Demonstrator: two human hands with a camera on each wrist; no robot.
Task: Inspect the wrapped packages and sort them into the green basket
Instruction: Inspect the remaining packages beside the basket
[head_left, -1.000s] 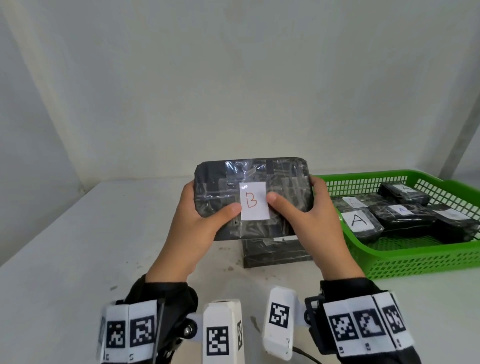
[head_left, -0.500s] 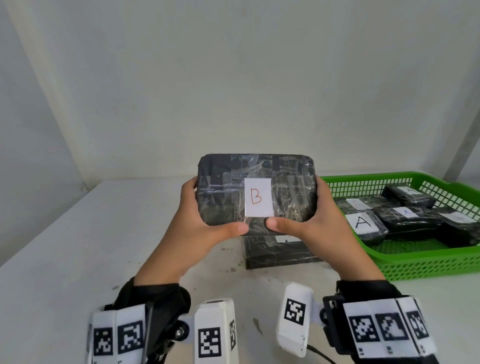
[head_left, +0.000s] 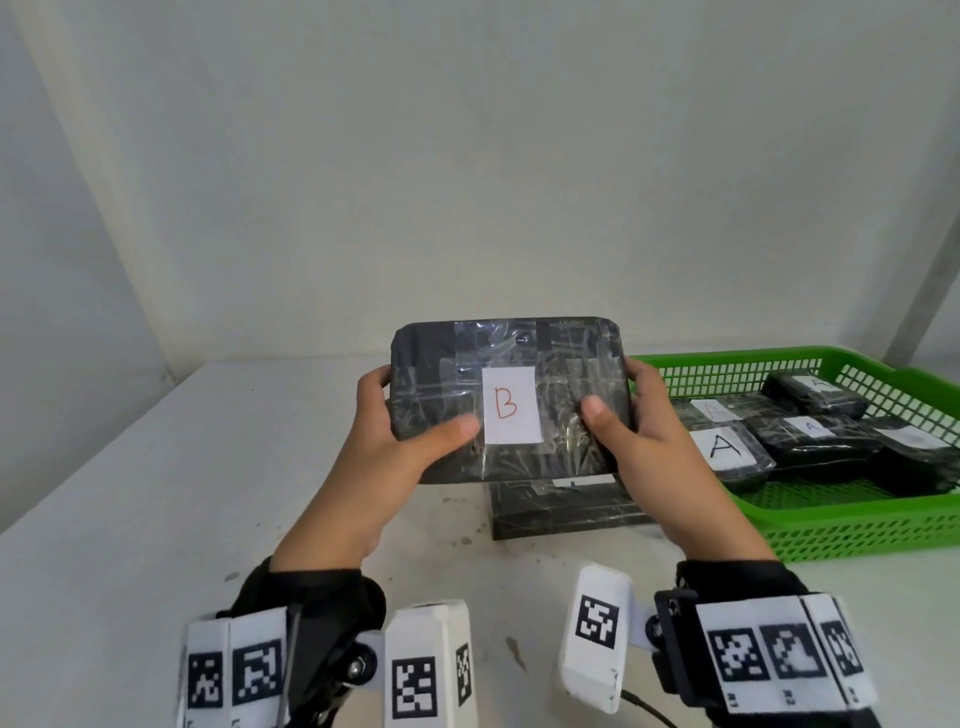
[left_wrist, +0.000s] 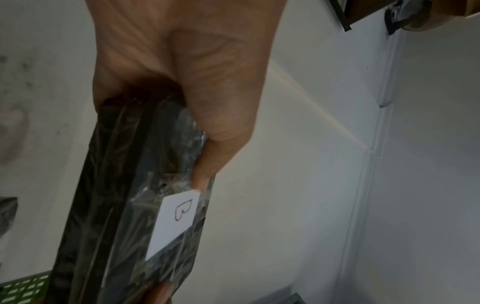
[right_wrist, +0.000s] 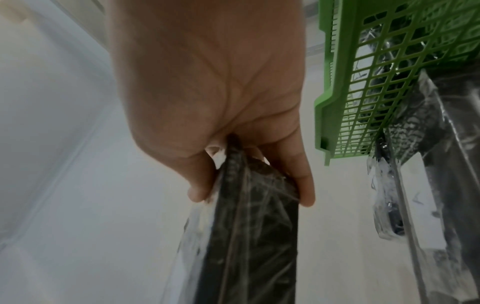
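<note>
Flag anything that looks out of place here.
The held package, gripped by the left hand and right hand, is labelled B, while every readable label in the green basket says A.

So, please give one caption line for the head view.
Both hands hold up a wrapped package labelled B beside the green basket.
</note>
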